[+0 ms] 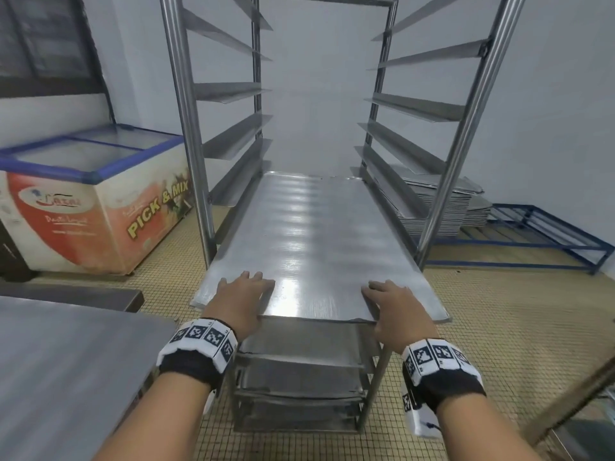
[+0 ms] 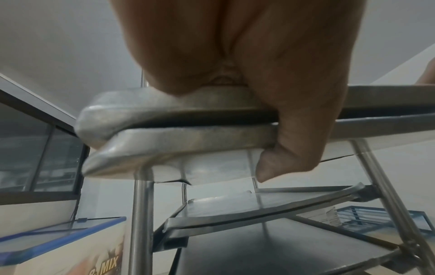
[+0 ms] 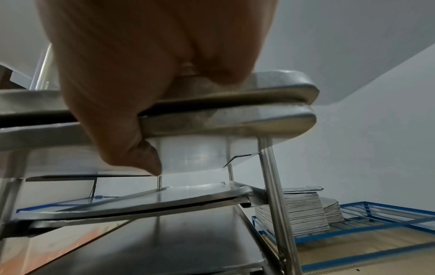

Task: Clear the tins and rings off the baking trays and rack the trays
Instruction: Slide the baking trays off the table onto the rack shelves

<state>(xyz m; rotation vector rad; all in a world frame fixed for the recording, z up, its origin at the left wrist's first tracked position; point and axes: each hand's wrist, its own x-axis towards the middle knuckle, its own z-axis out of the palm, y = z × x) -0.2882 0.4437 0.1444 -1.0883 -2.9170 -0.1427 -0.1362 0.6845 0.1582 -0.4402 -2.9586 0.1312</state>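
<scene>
Two empty steel baking trays (image 1: pixel 309 234), stacked one on the other, lie partly inside the tall steel rack (image 1: pixel 186 128), their near end sticking out towards me. My left hand (image 1: pixel 244 292) grips the near edge at the left, fingers on top. My right hand (image 1: pixel 394 302) grips it at the right in the same way. The left wrist view shows both tray rims (image 2: pixel 164 130) pinched, with the thumb (image 2: pixel 282 163) underneath. In the right wrist view the thumb (image 3: pixel 132 148) hooks under the double rim (image 3: pixel 235 122). No tins or rings are in view.
More trays (image 1: pixel 299 361) sit on the rack's lower runners; the upper runners (image 1: pixel 233 91) are bare. A chest freezer (image 1: pixel 93 194) stands left of the rack. A pile of trays (image 1: pixel 442 207) rests on a blue floor frame (image 1: pixel 539 234) at the right. A steel table (image 1: pixel 66 377) is at my lower left.
</scene>
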